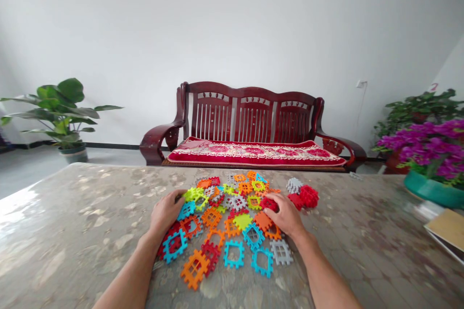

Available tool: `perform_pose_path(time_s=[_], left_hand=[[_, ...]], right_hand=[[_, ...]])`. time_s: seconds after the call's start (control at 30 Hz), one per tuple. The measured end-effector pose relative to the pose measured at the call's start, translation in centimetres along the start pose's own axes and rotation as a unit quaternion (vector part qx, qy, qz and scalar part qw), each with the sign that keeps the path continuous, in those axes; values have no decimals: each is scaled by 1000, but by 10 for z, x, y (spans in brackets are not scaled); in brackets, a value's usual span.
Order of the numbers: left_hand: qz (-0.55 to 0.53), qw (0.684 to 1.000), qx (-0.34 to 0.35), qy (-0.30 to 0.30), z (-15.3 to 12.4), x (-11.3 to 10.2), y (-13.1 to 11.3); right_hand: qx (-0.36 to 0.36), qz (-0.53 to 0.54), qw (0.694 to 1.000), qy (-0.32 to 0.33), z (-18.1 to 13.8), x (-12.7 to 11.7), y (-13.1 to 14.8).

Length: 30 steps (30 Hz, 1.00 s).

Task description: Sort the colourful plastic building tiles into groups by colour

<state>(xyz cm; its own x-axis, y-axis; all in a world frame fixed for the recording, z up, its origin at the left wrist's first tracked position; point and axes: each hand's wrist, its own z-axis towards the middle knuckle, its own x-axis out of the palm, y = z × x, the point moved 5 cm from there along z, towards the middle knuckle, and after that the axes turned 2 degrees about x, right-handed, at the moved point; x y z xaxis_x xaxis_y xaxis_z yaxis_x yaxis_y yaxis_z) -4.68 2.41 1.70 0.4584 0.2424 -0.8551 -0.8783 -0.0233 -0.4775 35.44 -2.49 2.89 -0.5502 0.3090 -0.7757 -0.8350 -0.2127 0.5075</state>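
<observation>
Many colourful plastic interlocking tiles with notched edges lie in a loose heap on the table. At the heap's left side my left hand (pixel 166 211) is curled against yellow-green tiles (pixel 195 196), its fingertips at their edge and partly hidden. A blue window tile (pixel 186 210) lies beside that hand. On the right, my right hand (pixel 285 213) has thumb and fingers closed round a red tile (pixel 267 203). Below it lie a plain orange tile (pixel 263 221) and a grey window tile (pixel 281 252). Nearest me is an orange window tile (pixel 195 269).
Right of the heap sit a cluster of red tiles (pixel 309 196) and a grey stack (pixel 294 185). A green flower pot (pixel 435 188) and a brown book-like item (pixel 447 229) stand at the table's right. A wooden bench (pixel 253 111) is behind the patterned table (pixel 90 231).
</observation>
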Motion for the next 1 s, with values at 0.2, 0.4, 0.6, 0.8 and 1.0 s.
perform_pose_path(time_s=[0.2, 0.4, 0.6, 0.8, 1.0], left_hand=[[2, 1000, -5, 5, -1, -1, -2], [-4, 1000, -6, 11, 0, 0, 0], [-5, 1000, -6, 15, 0, 0, -1], [-4, 1000, -4, 18, 0, 1, -1], [-7, 1000, 0, 10, 0, 1, 1]], right_hand=[[9, -19, 1000, 6, 0, 1, 3], [32, -5, 999, -24, -1, -1, -3], [56, -4, 998, -38, -1, -2, -6], [54, 7, 998, -44, 0, -3, -8], [64, -47, 997, -12, -1, -5, -5]])
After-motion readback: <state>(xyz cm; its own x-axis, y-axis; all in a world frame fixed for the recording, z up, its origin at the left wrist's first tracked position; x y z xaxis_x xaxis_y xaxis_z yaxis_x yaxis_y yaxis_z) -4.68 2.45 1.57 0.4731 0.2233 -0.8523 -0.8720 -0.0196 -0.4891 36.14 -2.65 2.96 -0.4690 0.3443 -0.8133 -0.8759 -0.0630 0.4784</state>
